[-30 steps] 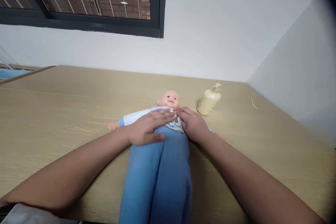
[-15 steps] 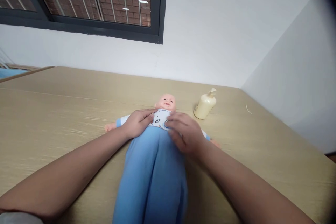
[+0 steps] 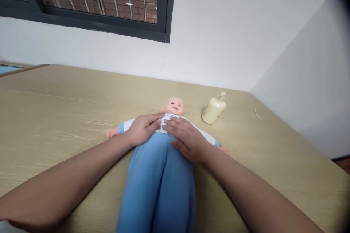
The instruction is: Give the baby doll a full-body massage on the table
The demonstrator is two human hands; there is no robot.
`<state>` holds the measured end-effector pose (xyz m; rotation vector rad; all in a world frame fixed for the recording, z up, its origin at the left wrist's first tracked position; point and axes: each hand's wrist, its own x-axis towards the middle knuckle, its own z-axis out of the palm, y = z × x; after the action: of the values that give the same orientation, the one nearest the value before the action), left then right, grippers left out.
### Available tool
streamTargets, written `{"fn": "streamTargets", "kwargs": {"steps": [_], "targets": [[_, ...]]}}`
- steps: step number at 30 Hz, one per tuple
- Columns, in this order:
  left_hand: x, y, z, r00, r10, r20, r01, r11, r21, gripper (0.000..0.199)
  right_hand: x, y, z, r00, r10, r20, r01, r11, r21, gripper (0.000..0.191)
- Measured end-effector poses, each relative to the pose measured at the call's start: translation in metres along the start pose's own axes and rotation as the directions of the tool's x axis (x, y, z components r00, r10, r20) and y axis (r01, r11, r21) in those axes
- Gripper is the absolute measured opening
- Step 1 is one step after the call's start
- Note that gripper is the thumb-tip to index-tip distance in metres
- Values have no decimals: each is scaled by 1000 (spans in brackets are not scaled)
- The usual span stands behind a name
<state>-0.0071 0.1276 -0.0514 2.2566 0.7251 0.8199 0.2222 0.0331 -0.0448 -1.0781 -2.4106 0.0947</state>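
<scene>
A baby doll lies on its back in the middle of the head view, its arms spread to both sides. It wears a white top with blue cuffs and blue trousers. My left hand lies along the side of the doll's chest, fingers stretched toward its neck. My right hand rests flat across the chest and covers most of the printed face on the top. Both hands are open and grasp nothing.
A cream pump bottle stands right of the doll's head. Farther right, a thin pale strip lies on the wood-coloured tabletop. Behind the table is a white wall with a dark-framed barred window.
My right hand has slid left and settled flat over the middle of the doll's chest, covering the printed face. The left hand stays in place. The view has shifted slightly.
</scene>
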Motion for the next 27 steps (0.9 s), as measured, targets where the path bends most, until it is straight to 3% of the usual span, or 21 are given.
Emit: {"fn": "streamTargets", "kwargs": {"steps": [3,8,10,12,14,16,19,23,27], "targets": [[0,-1,1,1000,-24,-14,25,999,45,46,-2,17,4,977,161,-137,-160,987,22,42],[-4,-3,4,992,-21,-125,29,998,58,42,-2,22,10,879,405,-253,-425,905,-29,30],[-9,3,3,973,35,-226,-15,996,87,35,-2,20,9,866,429,-256,-454,890,-44,29],[-17,17,1,946,175,-272,-139,979,149,29,-2,20,9,860,439,-261,-467,883,-50,29],[-27,37,0,904,378,-199,-350,922,165,28,-3,21,9,854,444,-270,-473,879,-52,28],[-36,58,1,844,536,-22,-536,844,-2,34,-4,22,9,854,443,-274,-470,882,-39,28],[-43,80,6,777,605,175,-579,796,-176,42,-4,23,8,860,441,-257,-454,891,11,28],[-37,77,8,784,563,261,-556,824,-108,48,-3,21,7,864,441,-243,-444,895,45,28],[-22,52,4,827,489,277,-515,857,24,51,-2,21,6,877,421,-231,-415,906,77,30]]}}
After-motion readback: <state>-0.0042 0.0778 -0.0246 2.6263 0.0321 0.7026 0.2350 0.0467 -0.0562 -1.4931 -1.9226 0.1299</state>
